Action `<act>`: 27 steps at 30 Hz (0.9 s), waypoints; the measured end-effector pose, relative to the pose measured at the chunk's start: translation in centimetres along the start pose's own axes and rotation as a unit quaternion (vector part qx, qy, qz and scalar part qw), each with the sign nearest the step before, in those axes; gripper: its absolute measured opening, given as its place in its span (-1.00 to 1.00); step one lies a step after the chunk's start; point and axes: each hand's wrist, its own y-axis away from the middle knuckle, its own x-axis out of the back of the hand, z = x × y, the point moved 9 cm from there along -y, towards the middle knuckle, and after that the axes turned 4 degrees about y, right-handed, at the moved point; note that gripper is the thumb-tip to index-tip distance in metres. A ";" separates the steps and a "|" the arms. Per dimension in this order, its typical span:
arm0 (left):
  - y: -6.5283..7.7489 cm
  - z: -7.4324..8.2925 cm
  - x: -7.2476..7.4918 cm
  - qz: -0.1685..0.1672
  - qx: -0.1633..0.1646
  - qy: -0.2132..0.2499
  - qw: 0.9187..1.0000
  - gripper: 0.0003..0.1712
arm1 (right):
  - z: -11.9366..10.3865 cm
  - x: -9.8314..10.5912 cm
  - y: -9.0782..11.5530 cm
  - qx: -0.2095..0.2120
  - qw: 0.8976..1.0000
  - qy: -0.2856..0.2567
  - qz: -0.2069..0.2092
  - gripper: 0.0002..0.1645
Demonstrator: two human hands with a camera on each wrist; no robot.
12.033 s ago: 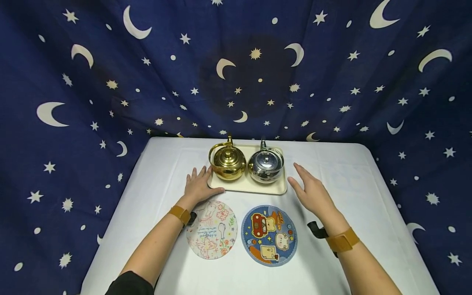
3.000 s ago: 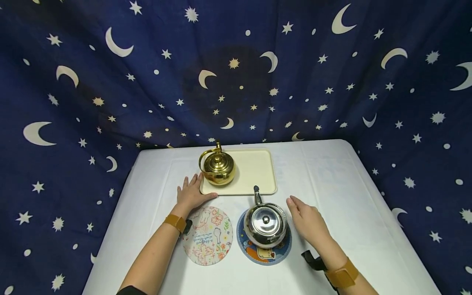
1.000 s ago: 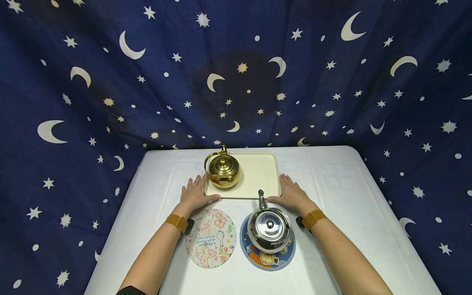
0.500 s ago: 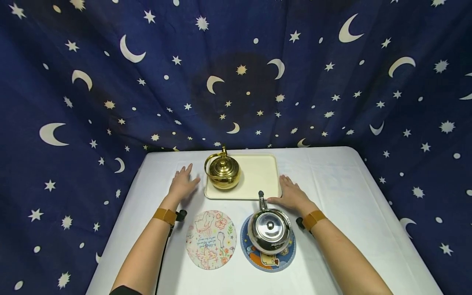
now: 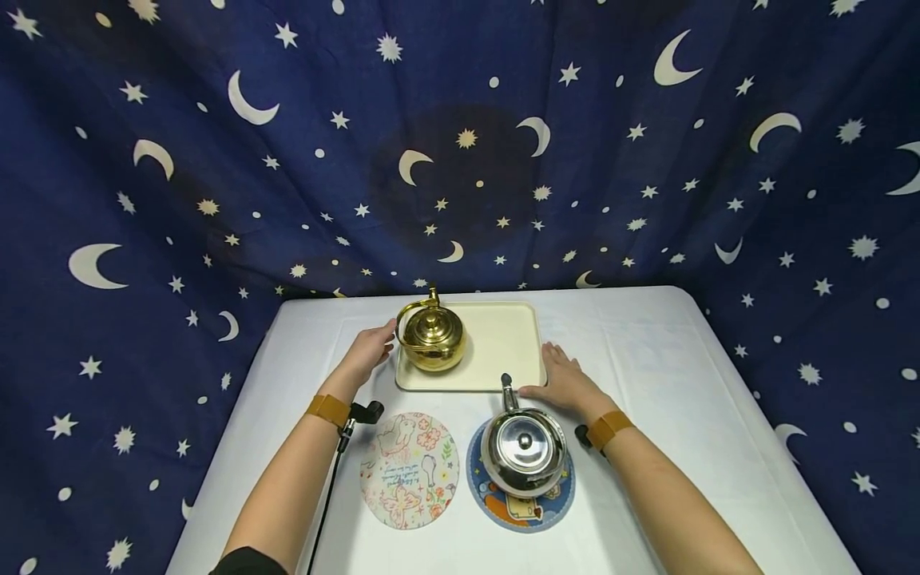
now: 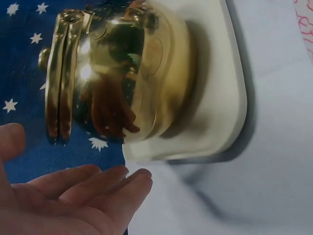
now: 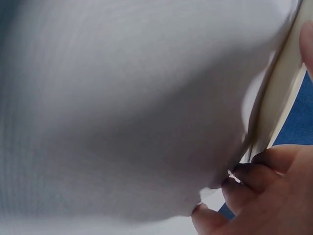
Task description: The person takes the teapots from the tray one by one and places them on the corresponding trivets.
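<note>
White floral round mat (image 5: 410, 479) and blue round mat (image 5: 528, 511) (two), the latter under one silver metal kettle (image 5: 523, 455); right grip (image 5: 573, 385), spread, touches one cream rectangular tray (image 5: 503, 343); left grip (image 5: 366, 354), wide, just beside one gold metal kettle (image 5: 434, 342) on the tray.

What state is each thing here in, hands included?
Cream tray: lying flat, right part bare
Floral mat: lying flat, nothing on it
Blue cartoon mat: lying flat, partly covered
Gold teapot: upright, lid on, standing on cream tray's left
Silver teapot: upright, lid on, standing on blue cartoon mat
Left hand: fingers extended, beside gold teapot, not gripping
Right hand: fingers and thumb spread at cream tray's near right corner
</note>
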 end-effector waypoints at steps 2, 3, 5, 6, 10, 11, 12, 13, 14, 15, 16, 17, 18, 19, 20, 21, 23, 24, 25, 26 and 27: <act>-0.2 0.1 -0.4 0.002 0.003 0.000 1.000 -0.15 | 0.0 0.0 0.1 0.000 1.000 0.000 0.002 0.51; -0.3 0.1 -0.6 0.001 0.003 -0.006 1.000 -0.15 | 0.0 0.0 0.1 -0.001 1.000 -0.001 0.002 0.51; -0.4 0.2 -1.0 0.002 0.004 -0.015 1.000 -0.15 | -0.1 0.0 0.1 0.000 1.000 -0.002 0.003 0.50; -0.5 0.1 -1.2 0.001 0.005 -0.019 1.000 -0.16 | -0.1 0.0 0.1 0.001 1.000 -0.003 0.002 0.50; -0.7 0.0 -1.6 0.002 0.013 -0.021 1.000 -0.21 | -0.2 0.0 0.1 0.004 1.000 -0.007 0.001 0.49; -0.7 0.0 -1.7 0.003 0.014 -0.018 1.000 -0.23 | -0.3 0.0 0.1 0.004 1.000 -0.009 0.001 0.49; -0.8 -0.1 -1.8 0.004 0.015 -0.017 1.000 -0.26 | -0.3 0.0 0.1 0.004 1.000 -0.009 0.002 0.49; -0.8 -0.1 -1.8 0.007 0.014 -0.014 1.000 -0.28 | -0.3 0.1 0.1 0.004 1.000 -0.009 0.002 0.50; -0.9 -0.1 -1.8 0.009 0.012 -0.010 1.000 -0.31 | -0.3 0.1 0.2 0.003 1.000 -0.009 0.002 0.50; -0.9 0.0 -1.9 0.011 0.008 -0.009 1.000 -0.34 | -0.3 0.1 0.2 0.002 1.000 -0.008 0.002 0.51; -0.9 0.1 -1.9 0.013 0.004 -0.006 1.000 -0.37 | -0.2 0.1 0.2 0.001 1.000 -0.008 0.002 0.51; -1.0 0.2 -2.0 0.015 -0.001 -0.004 1.000 -0.39 | -0.2 0.1 0.2 0.001 1.000 -0.007 0.002 0.51; -1.0 0.3 -2.0 0.017 -0.006 -0.005 1.000 -0.41 | -0.2 0.1 0.2 0.000 1.000 -0.007 0.003 0.52; -1.0 0.4 -2.1 0.018 -0.011 -0.004 1.000 -0.42 | -0.1 0.1 0.2 -0.001 1.000 -0.008 0.004 0.52; -1.0 0.5 -2.1 0.019 -0.016 -0.005 1.000 -0.43 | -0.1 0.1 0.2 -0.001 1.000 -0.008 0.004 0.52; -1.0 0.5 -2.2 0.020 -0.021 -0.006 1.000 -0.43 | -0.1 0.0 0.2 -0.001 1.000 -0.008 0.005 0.52; -1.1 0.5 -2.1 0.023 -0.029 -0.009 0.999 -0.44 | -0.1 0.0 0.2 0.000 1.000 -0.010 0.005 0.52; -1.1 0.5 -2.1 0.023 -0.032 -0.009 0.999 -0.44 | -0.1 0.0 0.1 0.000 1.000 -0.010 0.004 0.51; -1.2 0.5 -2.1 0.023 -0.034 -0.007 0.999 -0.44 | 0.0 -0.1 0.1 -0.002 1.000 -0.009 0.001 0.51; -1.2 0.5 -2.1 0.024 -0.035 -0.006 0.999 -0.44 | 0.0 -0.2 0.1 -0.002 1.000 -0.009 0.000 0.51; -1.2 0.5 -2.0 0.024 -0.036 -0.006 0.999 -0.45 | 0.0 -0.2 0.1 -0.001 1.000 -0.010 -0.001 0.50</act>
